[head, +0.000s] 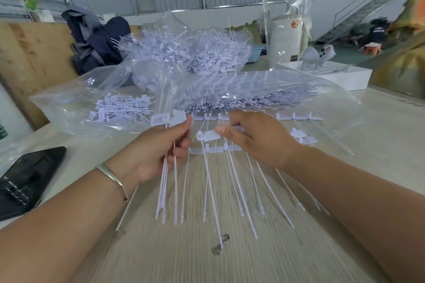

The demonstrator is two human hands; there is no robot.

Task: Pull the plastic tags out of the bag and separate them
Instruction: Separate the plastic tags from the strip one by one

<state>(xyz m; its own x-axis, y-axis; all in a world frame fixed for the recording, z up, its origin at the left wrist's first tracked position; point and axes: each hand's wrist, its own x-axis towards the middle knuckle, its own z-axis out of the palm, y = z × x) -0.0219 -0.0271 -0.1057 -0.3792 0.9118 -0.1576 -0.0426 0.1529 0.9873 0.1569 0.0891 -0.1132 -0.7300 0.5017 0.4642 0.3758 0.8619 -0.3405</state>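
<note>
Separating tags at the table

Gripping a few loose tags (169,119) by their heads, the left hand (161,149) holds them upright. Just beside it, the right hand (255,140) pinches one tag (208,135) on the strip (213,150). Beyond both hands lies the bag (253,89).

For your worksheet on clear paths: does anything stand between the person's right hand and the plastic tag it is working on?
Nothing visible does. The right hand already pinches a tag on the strip, above the table. The left hand holds separated tags beside it, apart from that tag.
</note>
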